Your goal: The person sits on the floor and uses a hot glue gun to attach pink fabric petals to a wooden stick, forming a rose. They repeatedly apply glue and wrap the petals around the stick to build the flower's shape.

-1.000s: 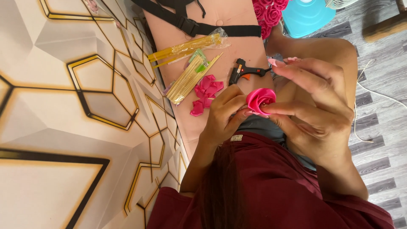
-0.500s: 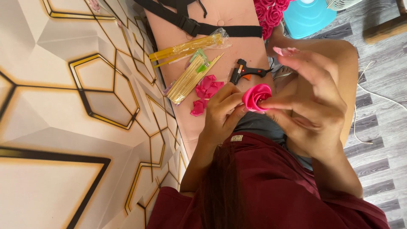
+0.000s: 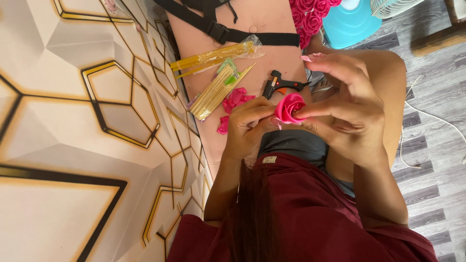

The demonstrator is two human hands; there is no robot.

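Head view: the left hand (image 3: 250, 128) and the right hand (image 3: 347, 109) meet at a pink ribbon rose (image 3: 287, 107), fingers (image 3: 315, 111) of both closed around it, held in mid-air above the lap. Beyond it lie a black glue gun (image 3: 281, 86), loose pink ribbon pieces (image 3: 234, 101) and a bundle of wooden skewers (image 3: 216, 91), with packed yellow sticks (image 3: 213, 57) farther off.

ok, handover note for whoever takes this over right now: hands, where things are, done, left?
Left hand: pinching the base of the pink ribbon rose.
Right hand: fingers wrapped round the rose's outer edge.
On the tan mat: glue gun, loose pink ribbon pieces, bundle of wooden sticks, bag of yellow sticks. Finished roses piled at the far end.
Done: rose rolled into shape.
Left: no stick on it yet.
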